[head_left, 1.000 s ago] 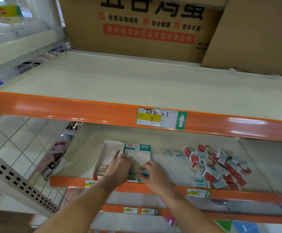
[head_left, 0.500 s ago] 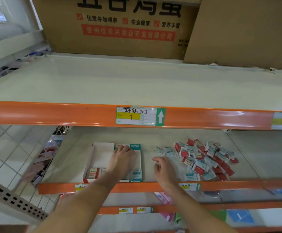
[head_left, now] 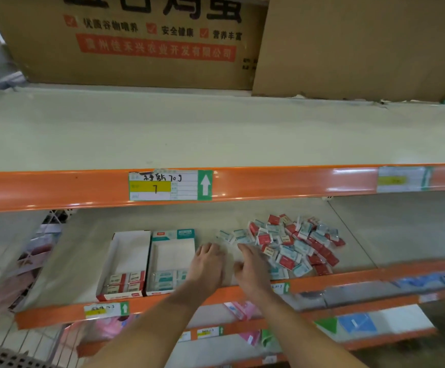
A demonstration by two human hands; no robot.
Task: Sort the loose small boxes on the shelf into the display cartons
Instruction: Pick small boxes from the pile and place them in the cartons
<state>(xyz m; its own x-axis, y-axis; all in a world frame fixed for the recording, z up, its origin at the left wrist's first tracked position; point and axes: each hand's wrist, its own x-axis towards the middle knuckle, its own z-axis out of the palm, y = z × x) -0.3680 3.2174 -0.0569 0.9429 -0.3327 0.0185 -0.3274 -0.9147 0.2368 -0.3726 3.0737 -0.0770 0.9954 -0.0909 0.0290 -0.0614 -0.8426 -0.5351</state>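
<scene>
You are looking down at a shop shelf (head_left: 401,240) with an orange front rail. Two open display cartons sit side by side on its left part. The red carton (head_left: 121,269) holds a few red-and-white small boxes at its near end; the teal carton (head_left: 171,261), touching it on the right, holds a few teal ones at its near end. Most of each carton is unfilled.

To the right, apart from the cartons, lies the pile (head_left: 290,245) of loose red and teal boxes, mixed and overlapping.

Both your hands are between the cartons and the pile. Your left hand (head_left: 208,264) lies flat just right of the teal carton, fingers straight and spread, holding nothing. Your right hand (head_left: 253,266) is at the near left edge of the pile, fingers reaching over the nearest teal boxes; motion blur hides whether it has hold of one, so its grip cannot be told.

The step in hand looks like a reach for the next boxes, with sorting far from done. Next, you would need to pick boxes of one colour from the pile's edge, square them up, and carry them left into the matching carton, behind those already there.
</scene>
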